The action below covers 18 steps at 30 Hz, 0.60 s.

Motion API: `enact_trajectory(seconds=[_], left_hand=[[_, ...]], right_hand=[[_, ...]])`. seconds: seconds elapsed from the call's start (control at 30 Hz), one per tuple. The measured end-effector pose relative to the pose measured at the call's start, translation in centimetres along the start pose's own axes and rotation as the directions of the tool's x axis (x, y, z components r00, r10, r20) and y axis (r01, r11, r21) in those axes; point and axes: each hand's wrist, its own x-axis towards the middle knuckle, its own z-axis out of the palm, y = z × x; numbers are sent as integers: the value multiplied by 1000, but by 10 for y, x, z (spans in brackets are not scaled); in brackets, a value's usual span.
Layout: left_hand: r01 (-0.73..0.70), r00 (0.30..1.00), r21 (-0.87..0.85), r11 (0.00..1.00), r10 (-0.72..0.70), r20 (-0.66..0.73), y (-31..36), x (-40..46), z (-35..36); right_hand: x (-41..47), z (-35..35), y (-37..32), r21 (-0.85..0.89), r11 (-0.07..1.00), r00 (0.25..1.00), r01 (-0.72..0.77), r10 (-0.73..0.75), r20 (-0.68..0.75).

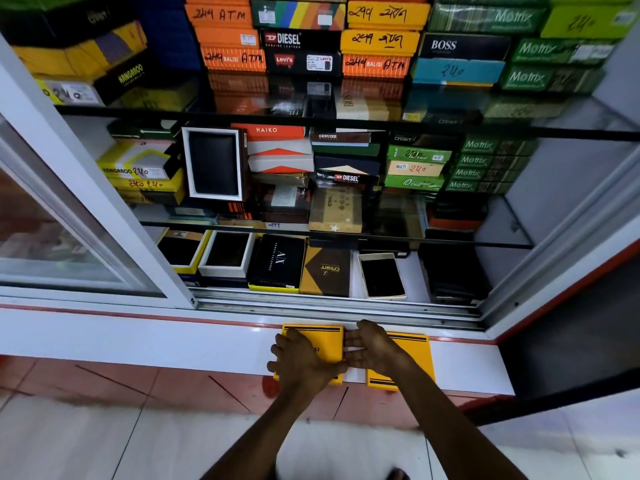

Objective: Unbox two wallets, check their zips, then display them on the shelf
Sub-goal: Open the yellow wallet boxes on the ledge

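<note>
Two flat yellow wallet boxes with black stripes lie side by side on the white ledge (pixel 166 341) in front of the open display cabinet. My left hand (pixel 304 358) lies over the left yellow box (pixel 327 342), fingers wrapped round its left edge and thumb at its right side. My right hand (pixel 375 346) rests flat on the right yellow box (pixel 420 356), its spread fingers reaching into the narrow gap between the boxes. Both lids are closed and no wallet shows.
The bottom shelf (pixel 414 277) just behind the ledge holds open wallet boxes, a black AX box (pixel 277 263) and a brown box (pixel 325 271). Glass shelves above carry stacked branded boxes. A sliding glass door (pixel 69 237) stands at the left, with its metal track (pixel 329 304) along the front.
</note>
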Motion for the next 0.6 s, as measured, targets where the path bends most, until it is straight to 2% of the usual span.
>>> enact_trajectory(seconds=[0.13, 0.23, 0.3, 0.37, 0.4, 0.43, 0.5, 0.6], left_hand=[[27, 999, -104, 994, -22, 50, -3, 7, -5], [21, 995, -347, 938, 14, 97, -15, 14, -22], [47, 987, -575, 817, 51, 152, -25, 14, -39], [83, 980, -756, 649, 86, 181, -38, 14, -54], [119, 977, -824, 554, 83, 198, -46, 15, -60], [155, 975, -879, 451, 75, 210, -54, 16, -63], [184, 980, -945, 272, 17, 196, -74, 18, -68], [185, 981, -978, 97, -84, 177, -100, 19, -68]], right_hand=[[0, 3, 0, -53, 998, 999, 40, -41, -23], [4, 6, 2, -142, 989, 998, 50, -56, -40], [9, 8, 4, -317, 945, 991, 75, -105, -79], [13, 10, 9, -647, 756, 955, 97, -254, -154], [14, 13, 12, -754, 650, 908, 98, -369, -200], [13, 16, 15, -783, 611, 859, 114, -457, -232], [12, 17, 21, -731, 657, 784, 184, -546, -294], [12, 7, 23, -723, 662, 744, 196, -581, -331]])
